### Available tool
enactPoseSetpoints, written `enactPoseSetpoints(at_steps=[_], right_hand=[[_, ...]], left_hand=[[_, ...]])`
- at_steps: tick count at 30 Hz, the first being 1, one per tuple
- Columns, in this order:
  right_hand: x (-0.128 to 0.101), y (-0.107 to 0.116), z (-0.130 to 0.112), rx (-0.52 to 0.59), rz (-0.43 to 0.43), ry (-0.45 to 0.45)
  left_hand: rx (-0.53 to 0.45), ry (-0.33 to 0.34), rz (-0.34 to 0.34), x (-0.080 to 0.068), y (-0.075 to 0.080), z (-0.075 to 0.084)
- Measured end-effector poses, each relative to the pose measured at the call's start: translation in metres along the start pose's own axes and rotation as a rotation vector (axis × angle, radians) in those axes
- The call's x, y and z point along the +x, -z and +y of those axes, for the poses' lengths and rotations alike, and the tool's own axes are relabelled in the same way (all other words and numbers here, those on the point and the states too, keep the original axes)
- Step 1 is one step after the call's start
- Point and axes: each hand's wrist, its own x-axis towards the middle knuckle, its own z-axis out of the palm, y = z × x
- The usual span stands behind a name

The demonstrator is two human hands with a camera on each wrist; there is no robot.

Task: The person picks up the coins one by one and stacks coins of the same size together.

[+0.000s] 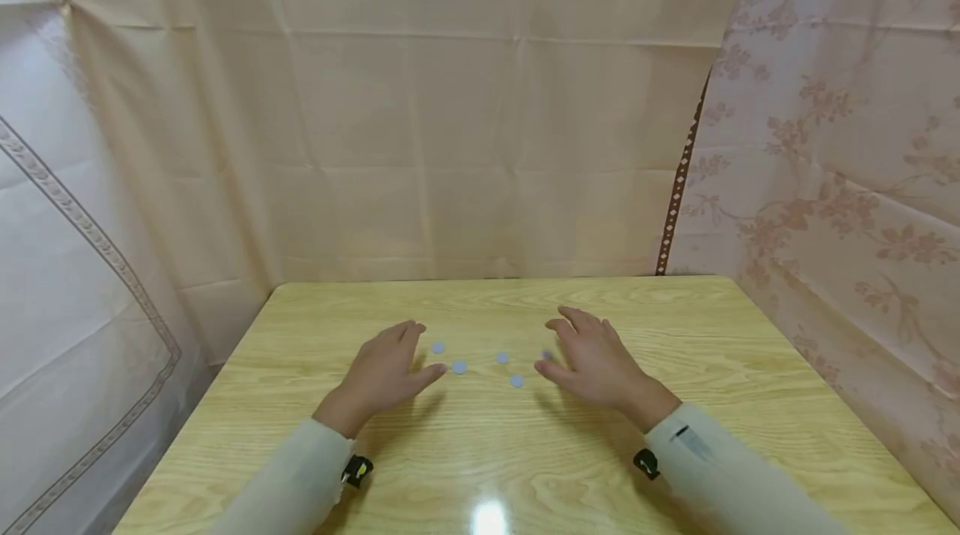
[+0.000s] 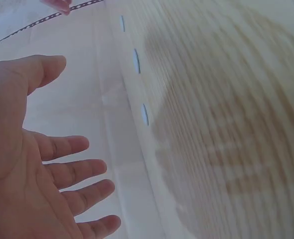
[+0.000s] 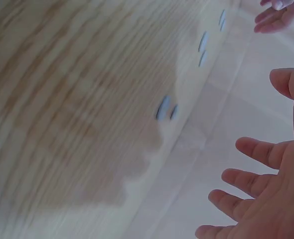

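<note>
Both hands hover over the wooden counter, fingers spread wide and holding nothing. The left hand and the right hand flank a loose cluster of small grey discs (one blurred beside the right thumb).

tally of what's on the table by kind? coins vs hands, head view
Small grey-blue discs: 5, four in plain sight, one partly hidden by the right hand's fingers
Hands over the table: 2, left hand, right hand, both open
Total: 7
</note>
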Motion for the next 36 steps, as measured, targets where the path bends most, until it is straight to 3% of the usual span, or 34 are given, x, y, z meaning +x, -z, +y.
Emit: enactPoseSetpoints(at_steps=[21, 36], right_hand=[[0.021, -0.020, -0.029, 0.063, -0.041, 0.066], [0.040, -0.036, -0.047, 0.087, -0.120, 0.046]], left_hand=[[-0.161, 0.058, -0.016, 0.019, -0.008, 0.016], [-0.182, 0.103, -0.049, 0.028, -0.017, 0.027]])
